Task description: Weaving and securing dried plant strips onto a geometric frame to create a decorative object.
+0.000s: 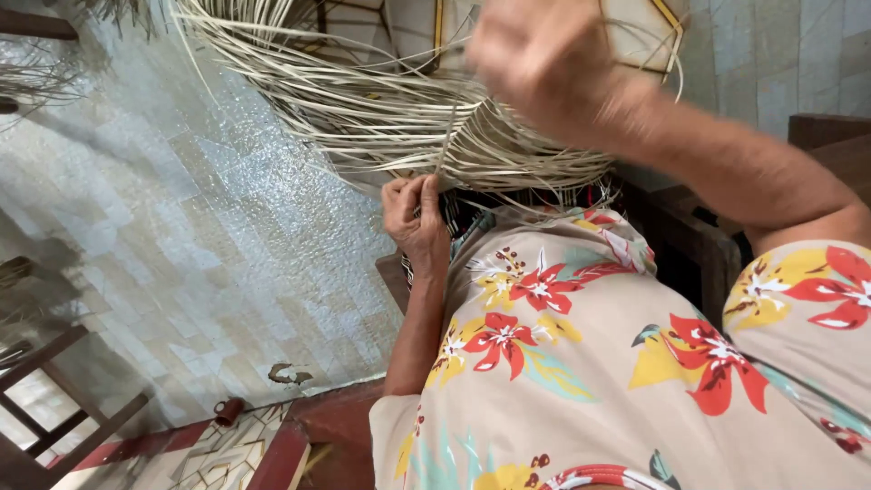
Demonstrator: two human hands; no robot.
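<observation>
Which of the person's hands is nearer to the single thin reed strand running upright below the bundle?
Left. The left hand pinches the lower end of the strand. The right hand is raised above and to the right, blurred; whether it touches the strand's top is unclear.

A grey tiled floor point(181, 227), a dark wooden chair frame point(54, 408), a small brown cup point(229, 411) on patterned tiles point(218, 458)

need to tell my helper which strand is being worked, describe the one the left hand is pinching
Start at the big fan of pale straw strands across the top of the view. Below it, the left hand pinches a single strand. Unlike its sweeping neighbours, it runs nearly straight up toward the blurred right hand.
</observation>
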